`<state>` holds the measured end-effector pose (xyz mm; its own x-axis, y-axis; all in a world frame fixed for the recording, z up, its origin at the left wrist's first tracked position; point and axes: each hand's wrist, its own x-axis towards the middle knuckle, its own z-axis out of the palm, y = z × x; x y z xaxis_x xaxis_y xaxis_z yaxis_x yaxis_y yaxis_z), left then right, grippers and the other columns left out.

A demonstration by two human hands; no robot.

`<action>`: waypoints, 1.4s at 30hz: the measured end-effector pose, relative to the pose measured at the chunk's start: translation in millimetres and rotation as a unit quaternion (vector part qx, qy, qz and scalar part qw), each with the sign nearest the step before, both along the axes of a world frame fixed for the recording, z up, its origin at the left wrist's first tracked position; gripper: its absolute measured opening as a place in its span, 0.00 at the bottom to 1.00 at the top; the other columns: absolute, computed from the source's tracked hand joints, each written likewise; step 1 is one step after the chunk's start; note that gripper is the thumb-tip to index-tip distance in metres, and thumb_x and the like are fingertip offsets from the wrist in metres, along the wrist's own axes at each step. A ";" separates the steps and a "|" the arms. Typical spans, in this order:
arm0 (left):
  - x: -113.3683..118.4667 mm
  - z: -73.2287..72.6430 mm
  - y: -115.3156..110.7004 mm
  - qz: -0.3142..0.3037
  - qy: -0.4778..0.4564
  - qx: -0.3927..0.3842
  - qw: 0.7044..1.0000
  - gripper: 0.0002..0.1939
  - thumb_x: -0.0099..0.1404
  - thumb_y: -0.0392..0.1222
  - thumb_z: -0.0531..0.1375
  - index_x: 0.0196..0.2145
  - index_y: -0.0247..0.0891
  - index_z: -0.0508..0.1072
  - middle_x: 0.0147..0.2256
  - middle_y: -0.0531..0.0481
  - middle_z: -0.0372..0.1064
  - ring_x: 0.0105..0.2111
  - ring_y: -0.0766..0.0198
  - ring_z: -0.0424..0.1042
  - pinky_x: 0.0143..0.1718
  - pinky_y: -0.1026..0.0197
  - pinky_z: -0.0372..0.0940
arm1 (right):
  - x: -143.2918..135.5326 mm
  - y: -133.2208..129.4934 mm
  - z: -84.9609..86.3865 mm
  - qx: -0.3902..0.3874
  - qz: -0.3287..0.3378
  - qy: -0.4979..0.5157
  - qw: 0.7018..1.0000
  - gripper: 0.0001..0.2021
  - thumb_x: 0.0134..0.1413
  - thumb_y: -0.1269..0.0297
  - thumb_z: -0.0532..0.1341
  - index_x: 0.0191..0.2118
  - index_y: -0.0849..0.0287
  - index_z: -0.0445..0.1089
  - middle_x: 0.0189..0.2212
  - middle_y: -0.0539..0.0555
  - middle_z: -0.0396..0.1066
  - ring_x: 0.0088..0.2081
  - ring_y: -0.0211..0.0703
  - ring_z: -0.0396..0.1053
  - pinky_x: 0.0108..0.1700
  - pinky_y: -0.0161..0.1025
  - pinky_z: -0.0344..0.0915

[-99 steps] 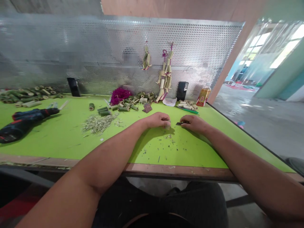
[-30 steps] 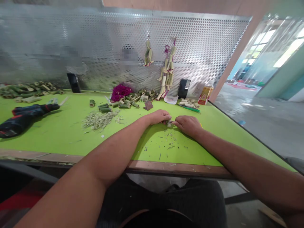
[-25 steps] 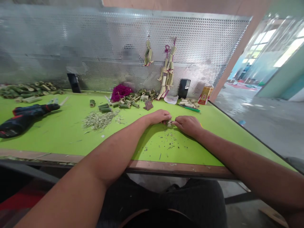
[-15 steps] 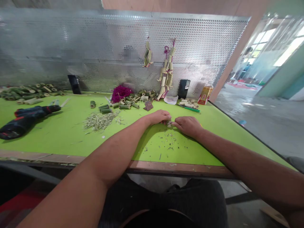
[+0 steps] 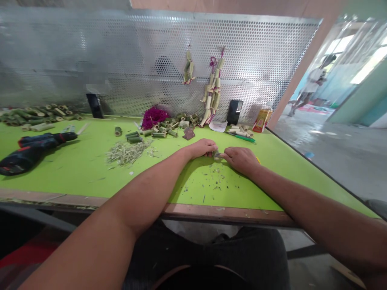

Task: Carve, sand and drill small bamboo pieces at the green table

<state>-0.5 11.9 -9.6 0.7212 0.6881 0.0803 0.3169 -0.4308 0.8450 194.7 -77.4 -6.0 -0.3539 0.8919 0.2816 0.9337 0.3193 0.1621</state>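
My left hand (image 5: 204,148) is closed on a small bamboo piece (image 5: 216,154) just above the green tabletop (image 5: 90,161). To the right, my right hand (image 5: 240,159) is closed beside that piece, its fingertips close to it. A bit of yellow (image 5: 258,160) shows behind the right hand; the rest of that object is hidden. Small shavings (image 5: 216,177) lie scattered in front of both hands.
A power drill (image 5: 39,147) lies at the left. Behind are bamboo pieces (image 5: 159,135), purple string (image 5: 155,117), a brown flat piece (image 5: 189,133), a phone (image 5: 234,112) and a bottle (image 5: 263,117). Bamboo strands (image 5: 217,84) hang on the mesh. A person (image 5: 316,80) is far right.
A person has come into view at the far right background. My hands have barely moved; the small piece between them shows slightly more.
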 end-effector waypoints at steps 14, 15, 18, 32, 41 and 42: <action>5.5 -1.4 1.6 0.022 0.033 0.035 0.999 0.18 0.61 0.53 0.58 0.28 0.33 0.71 0.21 0.53 0.68 0.20 0.72 0.62 0.23 0.66 0.57 | -1.6 1.6 2.5 -0.034 -0.004 -0.017 0.999 0.26 0.67 0.48 0.41 0.36 0.55 0.72 0.35 0.55 0.75 0.35 0.43 0.69 0.32 0.38 0.50; 5.9 -1.4 1.7 0.026 0.030 0.030 0.999 0.17 0.61 0.52 0.58 0.28 0.33 0.70 0.21 0.53 0.67 0.19 0.72 0.61 0.23 0.66 0.56 | -1.7 1.7 2.2 -0.042 0.000 -0.025 0.999 0.26 0.67 0.47 0.41 0.36 0.56 0.72 0.34 0.55 0.75 0.34 0.43 0.69 0.32 0.38 0.50; 6.7 -1.7 2.0 0.053 0.010 0.000 0.999 0.14 0.62 0.47 0.57 0.26 0.33 0.68 0.19 0.53 0.65 0.19 0.72 0.62 0.23 0.67 0.58 | -1.7 1.3 0.8 -0.055 0.042 -0.050 0.996 0.26 0.66 0.46 0.42 0.35 0.56 0.72 0.33 0.55 0.75 0.33 0.44 0.69 0.32 0.38 0.49; -13.4 16.3 -1.6 -0.081 0.117 0.126 0.982 0.20 0.56 0.47 0.64 0.46 0.40 0.74 0.42 0.48 0.73 0.41 0.63 0.71 0.43 0.63 0.63 | 44.3 20.9 11.0 0.081 -0.123 0.380 0.913 0.27 0.60 0.39 0.46 0.25 0.57 0.63 0.20 0.51 0.65 0.22 0.39 0.60 0.25 0.36 0.51; -3.2 20.5 -19.3 0.000 0.186 0.181 0.966 0.17 0.63 0.53 0.55 0.39 0.37 0.70 0.40 0.45 0.72 0.36 0.61 0.69 0.37 0.60 0.60 | 66.7 32.0 9.4 -0.067 -0.048 0.487 0.870 0.15 0.50 0.50 0.61 0.28 0.58 0.63 0.19 0.46 0.62 0.22 0.35 0.59 0.26 0.34 0.58; -0.2 18.2 -22.0 0.011 0.135 0.142 0.981 0.18 0.65 0.54 0.52 0.40 0.37 0.68 0.40 0.45 0.72 0.34 0.62 0.68 0.36 0.60 0.61 | 64.2 31.6 9.4 -0.084 -0.049 0.463 0.881 0.15 0.50 0.51 0.61 0.29 0.58 0.64 0.21 0.47 0.63 0.22 0.35 0.61 0.26 0.34 0.59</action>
<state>-0.6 -10.0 8.6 0.7282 0.6807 0.0796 0.5236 -0.6276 0.5762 259.0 -45.8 3.4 0.0403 0.9620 0.2702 0.6651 0.1760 -0.7257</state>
